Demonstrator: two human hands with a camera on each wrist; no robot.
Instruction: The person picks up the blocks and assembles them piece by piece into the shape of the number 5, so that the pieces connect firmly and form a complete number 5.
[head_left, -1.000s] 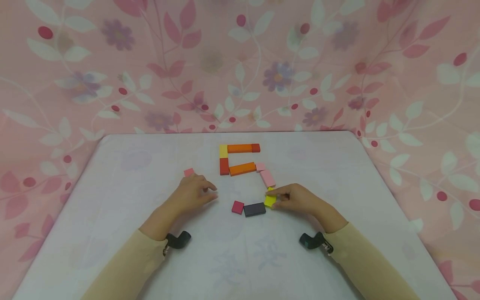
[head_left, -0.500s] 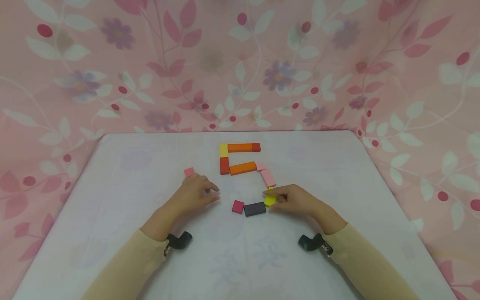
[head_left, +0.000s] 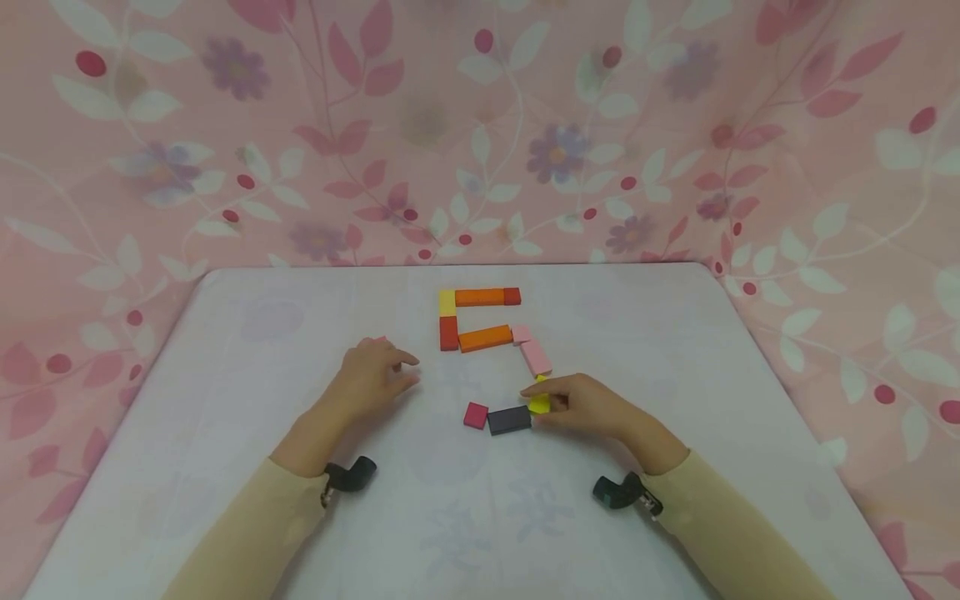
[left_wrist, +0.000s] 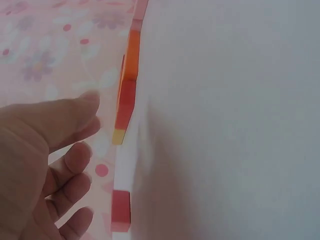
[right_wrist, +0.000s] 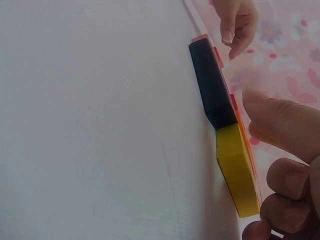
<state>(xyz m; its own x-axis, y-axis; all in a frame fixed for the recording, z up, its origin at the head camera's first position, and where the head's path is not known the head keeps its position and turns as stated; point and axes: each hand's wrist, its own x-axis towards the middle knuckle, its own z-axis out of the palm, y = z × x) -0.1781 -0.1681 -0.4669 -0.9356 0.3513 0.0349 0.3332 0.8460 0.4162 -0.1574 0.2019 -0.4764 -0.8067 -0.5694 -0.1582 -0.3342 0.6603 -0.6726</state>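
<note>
My right hand (head_left: 592, 404) hovers over a yellow block (head_left: 540, 404), hiding part of it. In the right wrist view this yellow block (right_wrist: 237, 170) lies flat on the table, its end against a black block (right_wrist: 212, 82), and my thumb and loosely bent fingers are apart from it. To the left, my left hand (head_left: 367, 379) holds nothing, its fingers relaxed. Behind it a pink-red block (left_wrist: 121, 211) lies by itself, mostly hidden in the head view. Left of the black block sits a crimson square block (head_left: 476, 415).
A longer pink block (head_left: 536, 358) and a small pink one (head_left: 521, 334) lead up to an orange block (head_left: 485, 338). Beyond are a red block (head_left: 448, 333), a pale yellow block (head_left: 447, 302), another orange block (head_left: 480, 297) and a small red block (head_left: 512, 296).
My left hand has drifted left and away from me, covering more of the pink-red block. My right hand has shifted slightly left and nearer. The blocks look unmoved.
</note>
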